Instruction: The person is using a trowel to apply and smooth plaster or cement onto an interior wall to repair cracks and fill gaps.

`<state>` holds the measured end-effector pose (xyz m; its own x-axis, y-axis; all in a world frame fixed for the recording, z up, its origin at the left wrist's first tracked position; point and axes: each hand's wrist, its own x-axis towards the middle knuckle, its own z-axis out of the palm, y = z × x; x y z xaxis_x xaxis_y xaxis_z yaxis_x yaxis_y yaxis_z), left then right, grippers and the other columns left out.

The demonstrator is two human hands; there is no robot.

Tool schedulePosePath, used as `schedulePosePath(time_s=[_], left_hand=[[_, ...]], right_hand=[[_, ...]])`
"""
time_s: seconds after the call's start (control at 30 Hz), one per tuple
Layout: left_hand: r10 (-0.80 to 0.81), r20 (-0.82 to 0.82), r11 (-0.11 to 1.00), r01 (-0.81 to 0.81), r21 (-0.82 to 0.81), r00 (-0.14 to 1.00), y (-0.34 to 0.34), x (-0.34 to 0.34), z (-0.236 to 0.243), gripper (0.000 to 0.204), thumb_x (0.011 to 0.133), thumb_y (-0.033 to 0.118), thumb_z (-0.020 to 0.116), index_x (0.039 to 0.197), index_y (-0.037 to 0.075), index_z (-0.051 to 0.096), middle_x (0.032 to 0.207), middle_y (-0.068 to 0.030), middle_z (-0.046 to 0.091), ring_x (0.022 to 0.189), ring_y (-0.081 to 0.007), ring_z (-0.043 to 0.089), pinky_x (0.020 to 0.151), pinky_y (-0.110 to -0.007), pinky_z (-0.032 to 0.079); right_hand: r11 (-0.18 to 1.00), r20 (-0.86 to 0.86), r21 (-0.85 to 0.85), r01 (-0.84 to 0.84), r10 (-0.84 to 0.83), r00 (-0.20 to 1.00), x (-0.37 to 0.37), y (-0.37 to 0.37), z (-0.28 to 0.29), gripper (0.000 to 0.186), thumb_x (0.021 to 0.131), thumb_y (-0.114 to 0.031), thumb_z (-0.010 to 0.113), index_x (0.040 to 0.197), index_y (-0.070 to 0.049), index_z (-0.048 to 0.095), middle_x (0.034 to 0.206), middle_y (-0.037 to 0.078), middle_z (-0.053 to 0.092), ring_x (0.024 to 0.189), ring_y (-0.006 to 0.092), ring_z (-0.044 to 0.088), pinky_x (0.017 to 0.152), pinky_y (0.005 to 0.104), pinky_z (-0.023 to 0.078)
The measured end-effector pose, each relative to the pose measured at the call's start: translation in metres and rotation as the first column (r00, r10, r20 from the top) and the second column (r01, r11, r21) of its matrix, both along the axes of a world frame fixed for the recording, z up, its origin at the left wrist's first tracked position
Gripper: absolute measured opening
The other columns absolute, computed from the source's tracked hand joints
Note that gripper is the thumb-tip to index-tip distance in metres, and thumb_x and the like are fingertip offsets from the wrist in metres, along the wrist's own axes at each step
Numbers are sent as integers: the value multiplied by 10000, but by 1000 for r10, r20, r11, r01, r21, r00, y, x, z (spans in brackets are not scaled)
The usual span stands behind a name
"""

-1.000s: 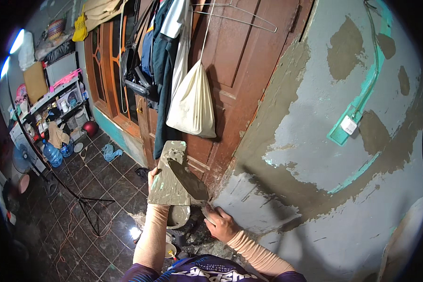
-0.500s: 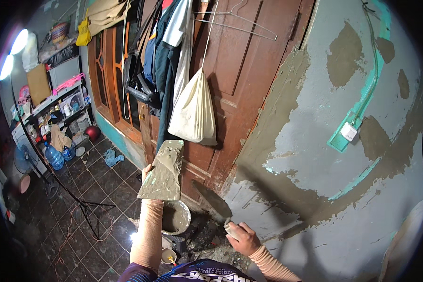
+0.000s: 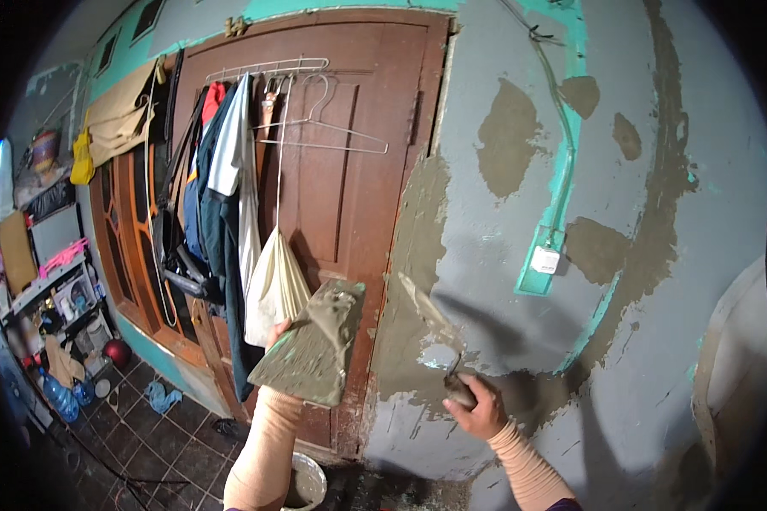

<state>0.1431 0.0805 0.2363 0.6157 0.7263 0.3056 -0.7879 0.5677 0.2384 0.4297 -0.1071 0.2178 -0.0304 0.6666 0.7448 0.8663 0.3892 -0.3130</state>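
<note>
My left hand (image 3: 277, 332) is closed round a mortar board (image 3: 298, 366), a flat slab smeared with grey-green wet mortar; most of the fingers are hidden beneath it. A thicker lump of mortar (image 3: 339, 317) lies toward its far right edge. In my right hand (image 3: 483, 410) is a pointing trowel (image 3: 433, 313), gripped by the handle. Its mortar-coated blade points up and left, in front of the patched wall (image 3: 413, 255) beside the door frame. From this view I cannot tell whether the blade touches the wall.
A brown door (image 3: 358, 102) carries hanging clothes (image 3: 222, 187) and a cream drawstring bag (image 3: 274, 285). Below my left forearm stands a mortar bucket (image 3: 308, 481). A white switch box (image 3: 544, 260) and cable (image 3: 568, 145) run down the wall. Cluttered shelves (image 3: 55, 277) stand at left.
The view has turned up and right toward the wall. My right hand has raised the trowel from low by the floor to beside the door frame. The board stays in my left hand.
</note>
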Motion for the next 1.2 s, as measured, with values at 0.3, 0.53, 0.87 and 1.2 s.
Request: schedulePosePath(time_s=[0.3, 0.53, 0.87, 1.2], left_hand=[[50, 44, 944, -62, 325, 998, 73, 112, 121, 342, 851, 387, 611, 1035, 104, 661, 1026, -90, 693, 900, -281, 665, 801, -449, 553], [-111, -117, 868, 153, 472, 987, 117, 177, 215, 500, 827, 476, 522, 1137, 93, 608, 1077, -165, 644, 807, -359, 583, 600, -402, 462], [-30, -192, 896, 112, 430, 981, 108, 186, 253, 549, 825, 483, 514, 1131, 32, 587, 989, -199, 633, 756, -318, 570, 549, -352, 440], [-132, -145, 898, 180, 400, 981, 109, 189, 241, 569, 801, 498, 516, 1138, 48, 609, 992, -199, 653, 694, -325, 588, 525, -379, 467]], right_hand=[[961, 282, 184, 208, -255, 925, 83, 23, 151, 414, 838, -174, 664, 1190, 18, 564, 1020, 238, 651, 923, 411, 633, 807, 440, 512], [943, 408, 252, 218, -307, 860, 134, 44, 286, 380, 852, -208, 639, 1159, 10, 584, 968, 250, 661, 896, 430, 630, 805, 457, 512], [977, 448, 155, 149, -204, 870, 156, 61, 346, 396, 866, -230, 616, 1184, 5, 592, 964, 254, 665, 923, 413, 640, 834, 440, 515], [972, 538, -60, 226, -159, 828, 149, 76, 365, 441, 908, -305, 593, 1270, -53, 574, 1110, 184, 663, 1032, 382, 589, 971, 417, 445]])
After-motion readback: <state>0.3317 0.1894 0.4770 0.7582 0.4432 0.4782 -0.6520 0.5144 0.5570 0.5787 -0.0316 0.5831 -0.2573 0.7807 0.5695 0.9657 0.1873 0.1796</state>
